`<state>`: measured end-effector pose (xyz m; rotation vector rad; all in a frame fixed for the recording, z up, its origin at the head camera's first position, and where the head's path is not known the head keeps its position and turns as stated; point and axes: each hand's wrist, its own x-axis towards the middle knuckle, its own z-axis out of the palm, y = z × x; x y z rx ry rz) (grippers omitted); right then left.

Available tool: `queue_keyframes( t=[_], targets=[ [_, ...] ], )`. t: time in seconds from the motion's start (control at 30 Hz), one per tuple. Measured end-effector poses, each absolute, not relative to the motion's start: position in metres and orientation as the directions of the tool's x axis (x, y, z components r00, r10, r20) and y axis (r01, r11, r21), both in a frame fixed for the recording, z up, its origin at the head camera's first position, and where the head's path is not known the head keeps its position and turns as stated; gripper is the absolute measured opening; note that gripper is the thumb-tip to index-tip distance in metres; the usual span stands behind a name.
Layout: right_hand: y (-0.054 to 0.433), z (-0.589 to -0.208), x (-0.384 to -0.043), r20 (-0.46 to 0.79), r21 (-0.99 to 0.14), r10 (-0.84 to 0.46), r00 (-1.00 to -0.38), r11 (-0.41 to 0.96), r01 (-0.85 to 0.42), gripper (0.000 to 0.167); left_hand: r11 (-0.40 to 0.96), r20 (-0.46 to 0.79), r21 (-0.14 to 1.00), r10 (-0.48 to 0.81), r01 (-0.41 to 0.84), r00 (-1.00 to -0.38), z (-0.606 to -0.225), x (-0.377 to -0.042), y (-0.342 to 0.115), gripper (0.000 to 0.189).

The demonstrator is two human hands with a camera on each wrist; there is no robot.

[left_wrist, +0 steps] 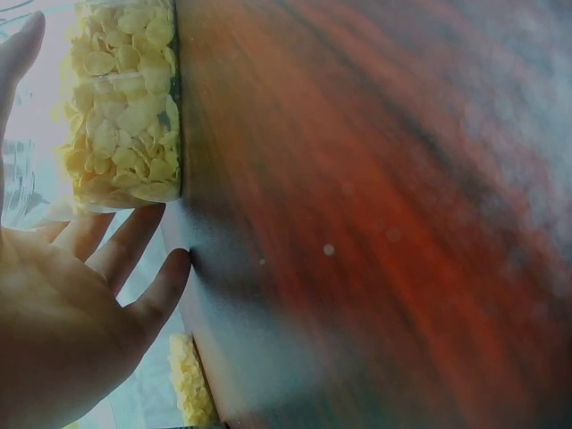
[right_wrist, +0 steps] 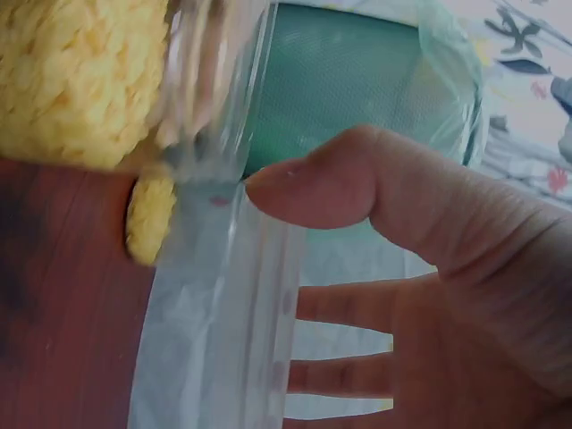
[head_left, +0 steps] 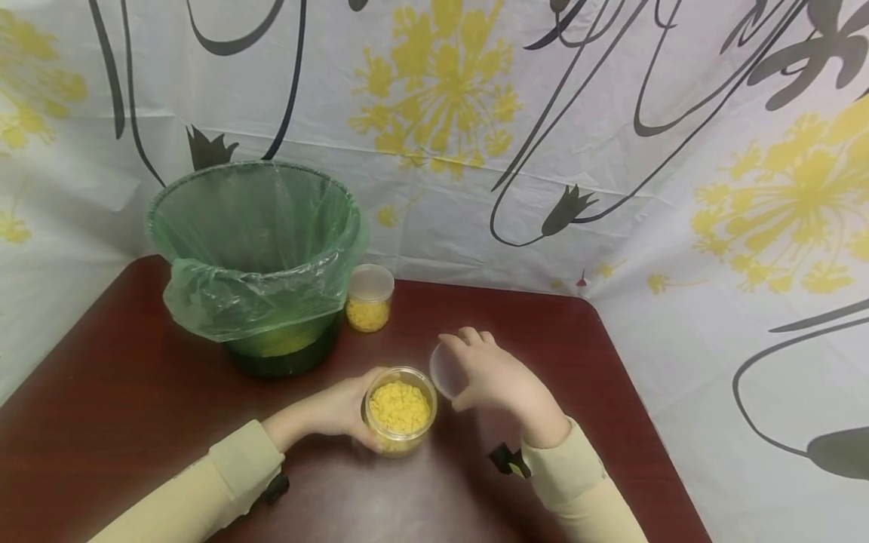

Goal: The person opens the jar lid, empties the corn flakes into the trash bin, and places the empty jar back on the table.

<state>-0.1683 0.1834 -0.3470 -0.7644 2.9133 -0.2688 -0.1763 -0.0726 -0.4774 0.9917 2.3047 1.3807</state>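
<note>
A clear round jar (head_left: 401, 445) stands uncovered, with small yellow flakes (head_left: 399, 407) inside it. My left hand (head_left: 345, 409) grips its left side, thumb at the near side and fingers behind. The left wrist view shows the jar's wall (left_wrist: 125, 116) packed with flakes, the left fingers (left_wrist: 130, 255) against its far end in that view. Just right of the jar's rim, my right hand (head_left: 501, 377) holds a translucent round lid (head_left: 446, 371), tilted on edge. In the right wrist view the thumb (right_wrist: 313, 192) presses the lid's rim (right_wrist: 268, 313), with the fingers spread along it.
A second jar (head_left: 370, 298) of yellow flakes, with a whitish lid on, stands farther back beside a green bin (head_left: 281, 362) lined with a translucent bag (head_left: 271, 298). The dark red table (head_left: 543, 332) meets a flower-patterned curtain (head_left: 434, 204) at the back and right.
</note>
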Motion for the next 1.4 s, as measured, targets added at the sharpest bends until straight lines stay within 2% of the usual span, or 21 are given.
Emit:
queue_keyframes(
  t=[0.23,0.67,0.97,1.23,1.4],
  targets=[
    [0.197,-0.361,-0.171,-0.1,-0.2,-0.41,-0.906,0.901,-0.386,0.091,0.319,0.084,0.862,0.677,0.394,-0.731,-0.477,-0.176,-0.072,0.11],
    [0.21,-0.398,-0.179,-0.19,-0.194,-0.297,-0.936,0.946,-0.261,0.092,0.295,0.077,0.881,0.684,0.371,-0.725,-0.474,-0.174,-0.073,0.108],
    [0.215,-0.415,-0.181,-0.225,-0.214,-0.287,-0.931,0.947,-0.241,0.094,0.287,0.06,0.894,0.686,0.345,-0.726,-0.474,-0.174,-0.073,0.109],
    [0.216,-0.426,-0.182,-0.247,-0.208,-0.271,-0.93,0.953,-0.222,0.095,0.326,0.064,0.866,0.679,0.378,-0.731,-0.476,-0.176,-0.074,0.111],
    [0.216,-0.431,-0.183,-0.243,-0.203,-0.266,-0.933,0.954,-0.219,0.095,0.303,0.048,0.889,0.683,0.342,-0.729,-0.475,-0.175,-0.074,0.111]
  ],
)
